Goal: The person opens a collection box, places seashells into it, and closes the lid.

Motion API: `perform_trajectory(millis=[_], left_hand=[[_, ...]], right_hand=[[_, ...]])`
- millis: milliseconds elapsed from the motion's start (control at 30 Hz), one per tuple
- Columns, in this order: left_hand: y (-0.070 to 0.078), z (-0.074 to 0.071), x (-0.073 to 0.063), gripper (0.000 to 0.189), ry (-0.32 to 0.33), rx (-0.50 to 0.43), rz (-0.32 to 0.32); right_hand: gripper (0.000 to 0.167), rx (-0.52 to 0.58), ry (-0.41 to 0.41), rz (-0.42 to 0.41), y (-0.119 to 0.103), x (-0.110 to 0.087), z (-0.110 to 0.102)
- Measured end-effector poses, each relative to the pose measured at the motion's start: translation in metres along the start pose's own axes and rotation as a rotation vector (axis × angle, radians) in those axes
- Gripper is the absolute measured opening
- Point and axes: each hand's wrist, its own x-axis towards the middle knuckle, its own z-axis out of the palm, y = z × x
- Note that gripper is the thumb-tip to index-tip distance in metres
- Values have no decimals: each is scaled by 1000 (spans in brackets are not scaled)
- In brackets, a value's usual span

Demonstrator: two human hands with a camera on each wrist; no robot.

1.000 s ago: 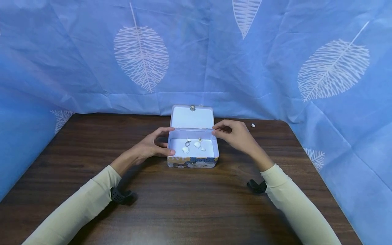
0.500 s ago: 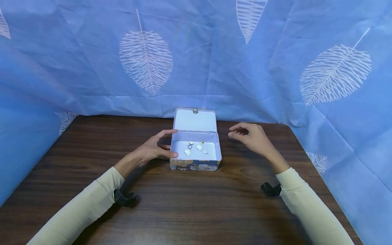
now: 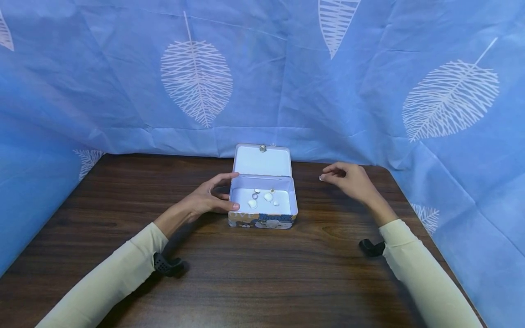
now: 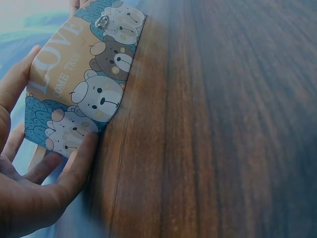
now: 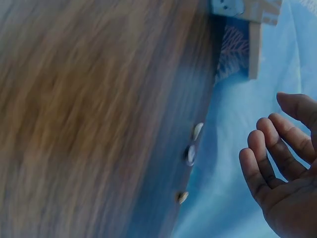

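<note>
A small tin box point(image 3: 262, 220) printed with bears stands on the table, its lid point(image 3: 262, 160) tipped back open. Several white shells point(image 3: 268, 197) lie scattered on its floor. My left hand point(image 3: 201, 198) holds the box's left side, thumb at the near corner and a finger at the far one; fingers point(image 4: 81, 163) touch the printed wall in the left wrist view. My right hand point(image 3: 348, 181) hovers right of the box, fingers loosely bent and holding nothing. A small white shell point(image 3: 321, 178) shows at its fingertips. The right wrist view has shells point(image 5: 190, 154) on the table.
The dark wooden table point(image 3: 262, 282) ends at a blue cloth point(image 3: 279, 91) with white leaf prints, which hangs close behind the raised lid. Black straps point(image 3: 166, 265) sit at both wrists.
My right hand has moved from the box's right rear corner rightward along the table, and a small shell now shows beside its fingertips. The left hand stays on the box. The head view shifted slightly.
</note>
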Motion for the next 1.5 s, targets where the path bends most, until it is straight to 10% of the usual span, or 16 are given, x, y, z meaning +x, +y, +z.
perform_trajectory(millis=[733, 1500], left_hand=[[2, 4, 1, 101, -15, -21, -46], [3, 1, -1, 101, -4, -15, -32]], right_hand=[[59, 47, -223, 102, 67, 22, -8], [46, 60, -264, 122, 79, 43, -6]])
